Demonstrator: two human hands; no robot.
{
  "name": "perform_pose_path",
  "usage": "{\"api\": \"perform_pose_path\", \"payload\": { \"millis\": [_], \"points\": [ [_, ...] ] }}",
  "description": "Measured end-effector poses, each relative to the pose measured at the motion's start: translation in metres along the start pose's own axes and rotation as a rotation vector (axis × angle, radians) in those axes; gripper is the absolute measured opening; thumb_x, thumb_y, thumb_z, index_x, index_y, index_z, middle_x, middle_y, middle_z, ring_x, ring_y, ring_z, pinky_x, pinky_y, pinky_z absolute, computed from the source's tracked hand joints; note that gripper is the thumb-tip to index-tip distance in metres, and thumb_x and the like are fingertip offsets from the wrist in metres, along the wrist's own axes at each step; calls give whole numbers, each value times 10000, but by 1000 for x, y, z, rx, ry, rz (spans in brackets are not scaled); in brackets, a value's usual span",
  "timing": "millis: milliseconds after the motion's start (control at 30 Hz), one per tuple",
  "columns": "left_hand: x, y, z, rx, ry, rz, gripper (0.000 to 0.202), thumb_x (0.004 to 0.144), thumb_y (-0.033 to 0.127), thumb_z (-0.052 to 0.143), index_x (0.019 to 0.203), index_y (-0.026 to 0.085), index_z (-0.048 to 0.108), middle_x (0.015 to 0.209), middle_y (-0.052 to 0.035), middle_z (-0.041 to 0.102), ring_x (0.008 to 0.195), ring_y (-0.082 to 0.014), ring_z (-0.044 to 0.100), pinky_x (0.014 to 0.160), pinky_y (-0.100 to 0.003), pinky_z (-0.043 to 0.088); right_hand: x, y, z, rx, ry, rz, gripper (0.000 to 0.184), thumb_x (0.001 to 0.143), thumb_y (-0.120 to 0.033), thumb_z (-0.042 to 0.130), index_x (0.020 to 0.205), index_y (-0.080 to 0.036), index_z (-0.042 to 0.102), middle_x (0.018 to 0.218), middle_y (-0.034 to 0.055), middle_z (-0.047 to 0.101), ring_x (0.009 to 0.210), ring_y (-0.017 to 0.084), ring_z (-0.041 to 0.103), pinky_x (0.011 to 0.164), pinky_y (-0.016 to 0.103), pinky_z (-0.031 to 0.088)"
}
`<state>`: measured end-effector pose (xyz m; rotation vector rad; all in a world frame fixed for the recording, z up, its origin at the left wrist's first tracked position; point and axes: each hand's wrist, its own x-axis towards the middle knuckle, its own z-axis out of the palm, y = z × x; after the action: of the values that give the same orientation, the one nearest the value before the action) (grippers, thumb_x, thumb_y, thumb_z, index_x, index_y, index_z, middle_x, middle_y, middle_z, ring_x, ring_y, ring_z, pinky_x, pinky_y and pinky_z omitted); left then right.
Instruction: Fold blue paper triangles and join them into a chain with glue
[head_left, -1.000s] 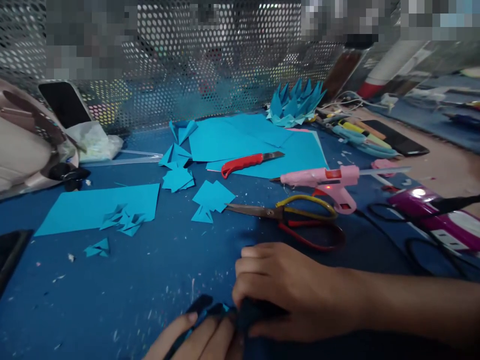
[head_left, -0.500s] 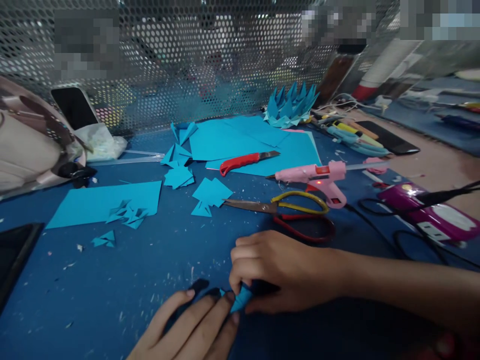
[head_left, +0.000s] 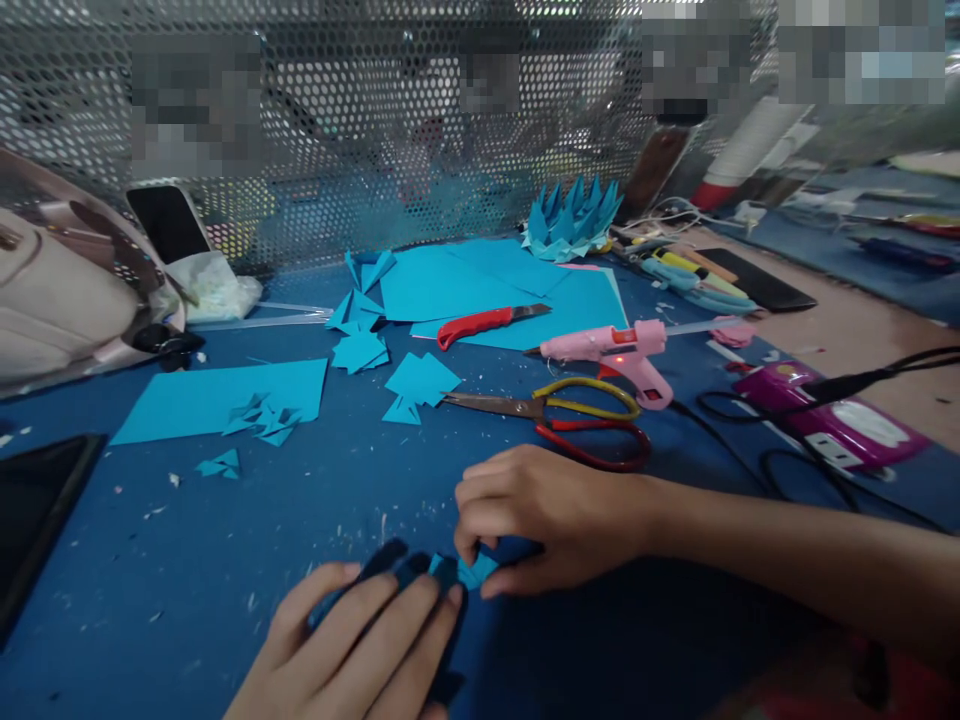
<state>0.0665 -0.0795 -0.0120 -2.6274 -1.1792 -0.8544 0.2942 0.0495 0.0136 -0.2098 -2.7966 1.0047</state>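
Note:
A small folded piece of blue paper (head_left: 477, 570) lies at the table's near side, partly covered by fingers. My right hand (head_left: 525, 520) has its thumb and curled fingers closed on the right end of this piece. From the lower left, my left hand (head_left: 356, 640) lies with its fingers stretched out, the tips beside and against the left part of the paper. Beyond my right hand are scissors (head_left: 536, 406) with one yellow and one red handle. Their blades point at cut blue paper pieces (head_left: 421, 380).
A pink glue gun (head_left: 600, 347) and a purple power strip (head_left: 829, 415) with black cables are on the right. A red-handled knife (head_left: 476, 325) rests on blue sheets (head_left: 427, 280). Behind stands a spiky blue paper form (head_left: 574, 220). A dark tablet-like slab (head_left: 45, 510) is at left.
My left hand has drawn slightly left and back from the folded paper, so more of it shows. My right hand keeps its grip. The whole view has shifted slightly.

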Motion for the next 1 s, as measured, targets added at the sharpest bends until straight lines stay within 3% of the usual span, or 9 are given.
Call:
{"api": "perform_pose_path", "payload": {
  "millis": [133, 567, 767, 1000],
  "points": [
    [1, -4, 2, -13, -74, 70, 330, 1018, 413, 468, 1099, 240, 738, 1152, 36, 743, 1046, -147, 613, 1211, -334, 95, 0, 0, 0, -37, 4, -24, 165, 926, -329, 632, 956, -167, 625, 842, 13, 628, 795, 131, 562, 692, 235, 386],
    [6, -6, 1, -59, -48, 85, 322, 1009, 414, 491, 1043, 227, 750, 1037, 21, 768, 976, -144, 630, 1204, -340, 107, 0, -3, 0, -134, 0, -21, 157, 925, -318, 621, 976, -170, 612, 865, 14, 630, 790, 137, 558, 690, 252, 381],
    [6, -8, 2, -53, -44, 62, 315, 1007, 417, 489, 1042, 249, 753, 985, 26, 770, 969, -142, 633, 1202, -336, 107, 0, -2, 2, -288, 3, -83, 244, 970, -400, 548, 973, -162, 604, 895, 15, 612, 772, 143, 528, 663, 272, 370],
    [9, -8, 4, -40, -33, 65, 341, 1018, 413, 469, 1032, 232, 758, 969, 27, 775, 948, -139, 641, 1208, -345, 106, -5, -1, 6, -451, 8, -189, 216, 1005, -331, 475, 915, -183, 604, 860, 10, 610, 716, 149, 505, 637, 284, 364]
  ]
}}
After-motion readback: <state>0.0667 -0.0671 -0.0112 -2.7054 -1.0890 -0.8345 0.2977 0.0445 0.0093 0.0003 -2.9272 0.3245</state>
